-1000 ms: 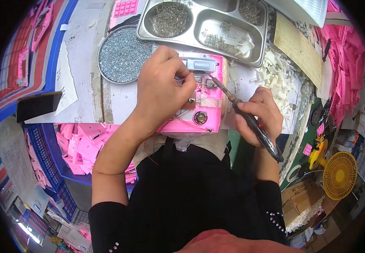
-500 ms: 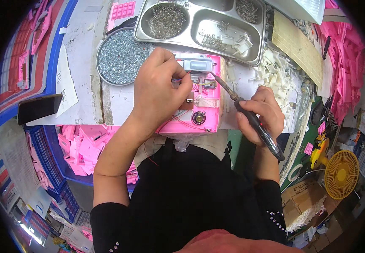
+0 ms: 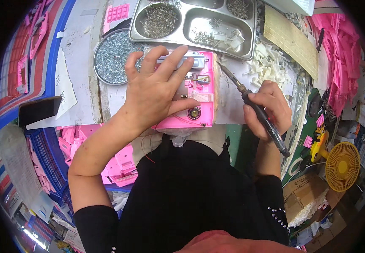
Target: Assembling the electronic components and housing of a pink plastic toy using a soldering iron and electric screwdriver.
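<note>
My left hand (image 3: 155,86) lies spread over a pink plastic housing (image 3: 209,114), its fingers stretched apart and covering much of the left side. Inside the housing show a grey rectangular part (image 3: 198,62), a small motor-like part (image 3: 203,79) with wires, and a round speaker (image 3: 194,113). My right hand (image 3: 271,109) is closed around the black handle of a soldering iron (image 3: 260,114). The iron's tip points up and left, just off the housing's upper right edge. Thin red wires hang below the housing at the front.
Behind the housing stands a steel compartment tray (image 3: 182,25) with small metal parts. A round dish of screws (image 3: 117,57) is at the left. White plastic pieces (image 3: 269,67) lie at the right, near pink parts (image 3: 342,63). A phone (image 3: 39,110) and a yellow fan (image 3: 342,166) flank the bench.
My left hand has gone from pinching near the wires to spreading flat over the housing. The soldering iron has moved right, its tip away from the parts inside. The view has shifted slightly.
</note>
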{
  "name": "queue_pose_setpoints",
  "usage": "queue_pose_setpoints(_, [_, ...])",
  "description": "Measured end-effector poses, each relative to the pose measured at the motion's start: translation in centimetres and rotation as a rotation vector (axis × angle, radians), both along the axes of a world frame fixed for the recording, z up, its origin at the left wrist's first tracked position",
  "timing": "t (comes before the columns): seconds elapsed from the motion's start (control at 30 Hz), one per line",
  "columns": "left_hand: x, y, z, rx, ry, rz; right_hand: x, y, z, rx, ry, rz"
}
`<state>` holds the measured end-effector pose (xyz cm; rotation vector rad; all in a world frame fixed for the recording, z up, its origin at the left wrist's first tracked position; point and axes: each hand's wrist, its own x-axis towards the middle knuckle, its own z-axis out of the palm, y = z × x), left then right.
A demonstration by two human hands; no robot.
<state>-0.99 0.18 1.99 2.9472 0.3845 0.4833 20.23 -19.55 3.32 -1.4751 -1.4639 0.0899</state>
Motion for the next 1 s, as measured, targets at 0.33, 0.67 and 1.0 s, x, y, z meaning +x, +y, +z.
queue_pose_setpoints(0.33, [0.9, -0.7, -0.1, -0.206, -0.24, -0.199, -0.1, -1.4, 1.4, 0.055, -0.031, -0.023])
queue_pose_setpoints(0.67, [1.6, -1.5, -1.1, -0.78, -0.138, -0.093, -3.8, -0.7, -1.1, -0.251, 0.306, -0.076])
queue_pose_setpoints(1.0, [1.4, -1.4, -0.9, -0.863, -0.124, -0.003, -5.9, 4.0, -3.6, -0.197, 0.355, -0.148])
